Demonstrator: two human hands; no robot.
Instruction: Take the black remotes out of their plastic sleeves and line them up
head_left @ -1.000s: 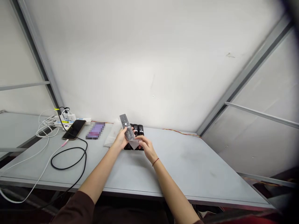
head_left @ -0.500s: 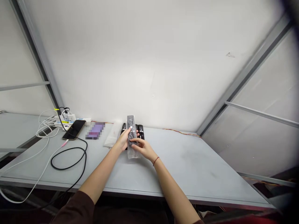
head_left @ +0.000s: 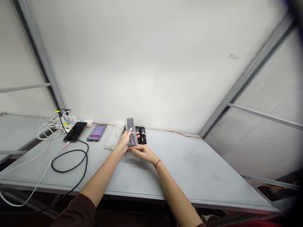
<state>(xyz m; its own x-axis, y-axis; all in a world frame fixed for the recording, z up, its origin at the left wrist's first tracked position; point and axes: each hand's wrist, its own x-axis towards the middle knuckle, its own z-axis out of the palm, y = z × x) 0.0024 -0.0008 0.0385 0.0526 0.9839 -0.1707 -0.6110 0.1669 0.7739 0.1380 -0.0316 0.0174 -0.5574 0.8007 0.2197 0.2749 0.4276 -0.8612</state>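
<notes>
A dark remote control point(head_left: 132, 138) in a clear plastic sleeve is held up over the table, its top end tilted away from me. My left hand point(head_left: 124, 141) is closed round its left side, with the thumb on the front and fingertips showing at the right. At the lower end, my right hand point(head_left: 144, 152) has its fingers on the loose end of the plastic sleeve point(head_left: 133, 154). Its fingertips are bent close together there. Behind the held remote, more black remotes point(head_left: 143, 135) lie side by side on the table, partly hidden by my left hand.
Left of my hands lie clear plastic bags point(head_left: 114, 138), a blurred purple item point(head_left: 97, 132) and a black phone point(head_left: 75, 131). A power strip point(head_left: 82, 121) with white cables stands at the back left. A black cable point(head_left: 68, 171) loops over the table point(head_left: 189, 170).
My right hand has shifted down to the sleeve's lower end. That loose end looks shorter, bent under the remote. The remote has tipped slightly left.
</notes>
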